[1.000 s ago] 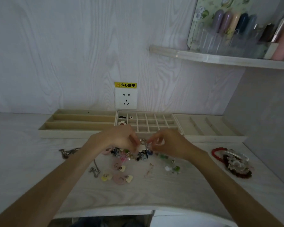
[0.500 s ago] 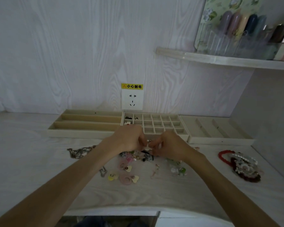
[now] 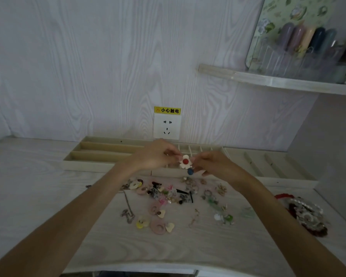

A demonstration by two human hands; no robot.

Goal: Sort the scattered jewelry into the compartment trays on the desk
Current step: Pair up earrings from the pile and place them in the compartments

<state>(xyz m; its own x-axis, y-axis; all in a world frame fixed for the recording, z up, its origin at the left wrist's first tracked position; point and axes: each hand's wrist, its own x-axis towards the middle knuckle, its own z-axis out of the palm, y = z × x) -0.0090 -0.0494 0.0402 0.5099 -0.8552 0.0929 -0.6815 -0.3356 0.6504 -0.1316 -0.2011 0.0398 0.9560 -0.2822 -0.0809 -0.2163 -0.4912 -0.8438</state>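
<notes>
My left hand (image 3: pixel 156 156) and my right hand (image 3: pixel 214 165) meet above the desk and pinch a white flower earring (image 3: pixel 185 162) with a red centre and a blue bead (image 3: pixel 190 171) hanging below it. The earring is held in front of the small-cell tray (image 3: pixel 200 149), which my hands partly hide. A long-slot tray (image 3: pixel 100 154) lies to the left and a slanted-slot tray (image 3: pixel 268 162) to the right. Scattered jewelry (image 3: pixel 168 194) covers the desk under my hands: pink hoops, heart charms, chains and green bead pieces.
A heap of red and pearl bracelets (image 3: pixel 306 214) sits at the desk's right edge. A wall socket (image 3: pixel 167 126) is behind the trays. A shelf (image 3: pixel 278 81) with bottles juts out at upper right. A side wall stands at the right.
My hands have lifted from the pile up toward the trays, and the flower earring now shows plainly between my fingertips. The view has tilted slightly.
</notes>
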